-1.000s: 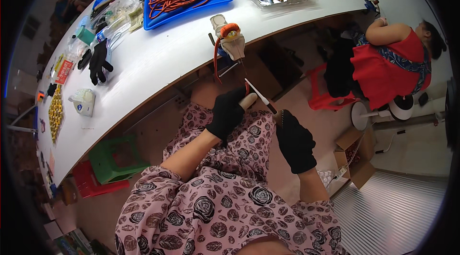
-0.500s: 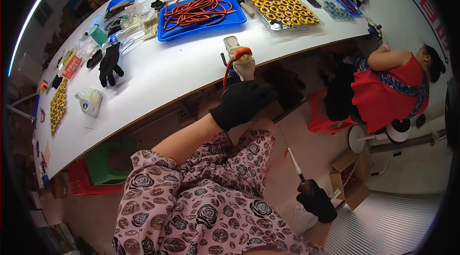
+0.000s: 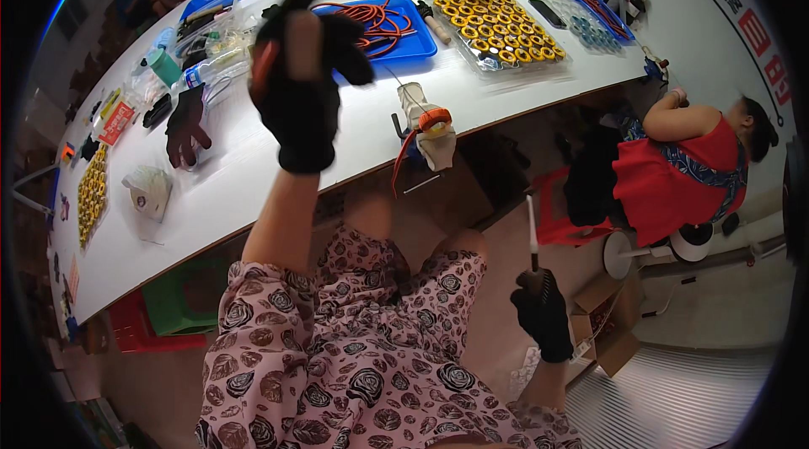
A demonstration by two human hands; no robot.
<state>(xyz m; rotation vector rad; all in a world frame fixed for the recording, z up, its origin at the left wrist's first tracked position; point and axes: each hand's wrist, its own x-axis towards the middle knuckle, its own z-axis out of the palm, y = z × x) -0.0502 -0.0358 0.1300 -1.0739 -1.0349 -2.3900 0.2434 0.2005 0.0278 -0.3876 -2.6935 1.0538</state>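
My left hand [image 3: 299, 103], in a black glove, is raised over the table in front of the blue tray [image 3: 428, 51] of orange-red wires [image 3: 383, 27]. Its fingers are spread and somewhat blurred, with a bare skin-coloured patch showing. At the table's front edge, a white-wrapped clamp [image 3: 438, 152] carries an orange-wound ring coil [image 3: 435, 118]; a red wire end [image 3: 403, 164] hangs from it. Low on the right, my gloved right hand [image 3: 543, 314] grips a tool with a brown-black handle and a long white shaft [image 3: 532, 225], pointing upward away from the coil.
A clear tray of yellow rings [image 3: 497, 27] stands at the back right. Black gloves [image 3: 187, 129], a white packet [image 3: 149, 192] and more yellow rings [image 3: 93, 192] lie on the left. A person in red [image 3: 674, 162] sits at right, near an open carton [image 3: 619, 314].
My left hand has left the clamp and risen up and left, over the blue tray. My right hand has moved up slightly, and the tool stands more upright.
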